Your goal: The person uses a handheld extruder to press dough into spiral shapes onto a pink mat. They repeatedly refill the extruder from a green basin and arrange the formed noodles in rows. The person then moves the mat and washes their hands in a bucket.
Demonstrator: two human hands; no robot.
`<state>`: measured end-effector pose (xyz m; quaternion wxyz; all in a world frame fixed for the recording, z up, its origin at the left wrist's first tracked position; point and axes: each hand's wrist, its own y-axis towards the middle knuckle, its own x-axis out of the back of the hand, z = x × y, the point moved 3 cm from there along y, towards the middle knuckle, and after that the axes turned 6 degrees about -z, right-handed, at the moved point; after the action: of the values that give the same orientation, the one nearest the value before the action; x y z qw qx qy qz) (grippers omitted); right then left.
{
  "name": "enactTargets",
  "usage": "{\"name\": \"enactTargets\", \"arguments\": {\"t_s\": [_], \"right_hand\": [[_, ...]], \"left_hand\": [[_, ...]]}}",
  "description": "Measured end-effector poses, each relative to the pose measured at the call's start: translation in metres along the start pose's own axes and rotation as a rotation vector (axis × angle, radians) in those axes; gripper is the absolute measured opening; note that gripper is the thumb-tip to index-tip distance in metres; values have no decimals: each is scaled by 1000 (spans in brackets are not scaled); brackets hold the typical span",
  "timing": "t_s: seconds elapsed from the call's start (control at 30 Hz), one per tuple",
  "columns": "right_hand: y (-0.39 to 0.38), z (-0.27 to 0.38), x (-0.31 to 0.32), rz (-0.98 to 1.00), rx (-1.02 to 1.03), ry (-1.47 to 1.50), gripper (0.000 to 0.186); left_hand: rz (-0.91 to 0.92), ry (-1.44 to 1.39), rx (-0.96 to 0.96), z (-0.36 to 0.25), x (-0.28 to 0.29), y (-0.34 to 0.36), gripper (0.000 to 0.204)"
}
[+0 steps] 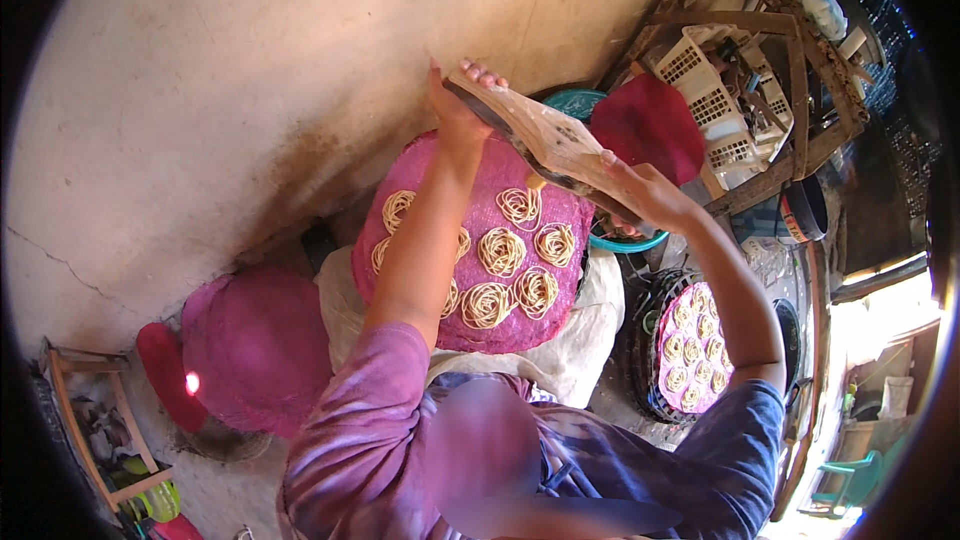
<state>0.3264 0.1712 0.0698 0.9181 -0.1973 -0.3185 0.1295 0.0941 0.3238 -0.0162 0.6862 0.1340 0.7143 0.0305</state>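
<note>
A long wooden tool (pixel 560 135), like two thick boards lying one on the other, is held up across the front of me. My left hand (pixel 465 105) is closed around its far left end, and my right hand (pixel 648 195) grips its near right end. A small pale lump (pixel 537 182) shows at its underside. Below it lies a round pink mat (pixel 440 165) with several coiled nests of pale strands (pixel 501 251); my left forearm hides some of them.
A teal basin (pixel 630 243) stands partly hidden behind the tool, near a dark red round mat (pixel 650 130) and white plastic baskets (pixel 690 70). At right, a black basket (pixel 640 370) bears another pink mat with nests. More pink mats (pixel 255 350) lie left, beside a wooden frame (pixel 95 420).
</note>
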Motion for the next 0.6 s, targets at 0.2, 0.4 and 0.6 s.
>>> {"name": "enactTargets", "arguments": {"t_s": [0.2,0.4,0.6], "right_hand": [[-5,-21,-14,11,25,10,80],[-4,-42,-4,132,-56,280,86],[45,-71,-59,588,67,1227,90]], "left_hand": [[-89,38,58,-7,2,-16,43],[-4,-205,196,24,37,-7,53],[-31,-271,99,11,61,-1,41]]}}
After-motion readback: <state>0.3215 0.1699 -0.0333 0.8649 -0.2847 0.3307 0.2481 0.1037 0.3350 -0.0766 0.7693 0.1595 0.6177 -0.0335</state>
